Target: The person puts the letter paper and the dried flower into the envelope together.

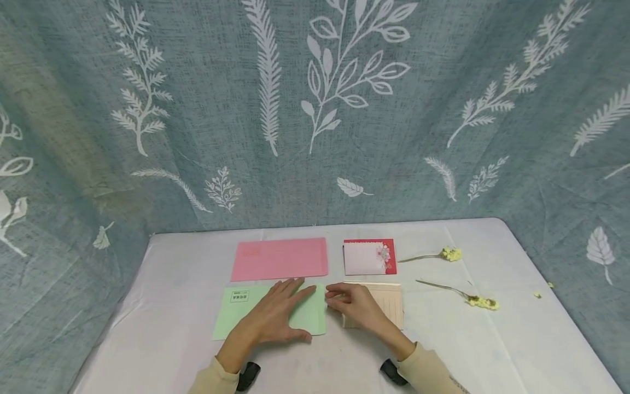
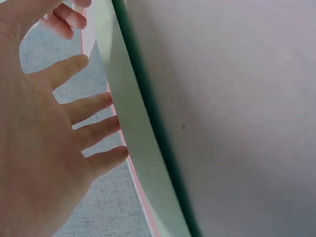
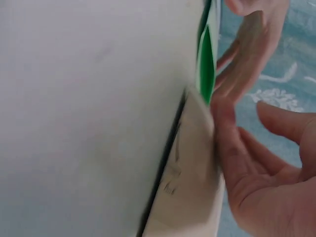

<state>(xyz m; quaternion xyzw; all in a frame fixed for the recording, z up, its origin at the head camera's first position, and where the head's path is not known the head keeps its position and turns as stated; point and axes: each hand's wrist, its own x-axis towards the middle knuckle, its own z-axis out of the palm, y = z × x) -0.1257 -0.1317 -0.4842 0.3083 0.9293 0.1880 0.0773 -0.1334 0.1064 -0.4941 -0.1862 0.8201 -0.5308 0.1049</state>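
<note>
Left hand (image 1: 278, 314) is spread wide, fingers fanned over the green envelope (image 1: 311, 314); right hand (image 1: 361, 306) has its fingers bent at that envelope's right end, and honestly I can't tell whether it's pinching the paper or just touching next to it. Looks to me like the right end is being worked open, since the right wrist view shows a bright green gap (image 3: 206, 66) just past those fingertips. If so, keep the left palm light but steady so the envelope doesn't skid, and lift only the top layer with the right; tug both and it'll probably crease. Watch the beige lined paper (image 1: 389, 303) under the right hand too, easy to drag along. Stuff I can't make out: the right thumb's contact, the beige sheet's covered left part, the tiny boxed print (image 1: 239, 296) left of the left hand, and much of the right wrist view, which is blurry.
</note>
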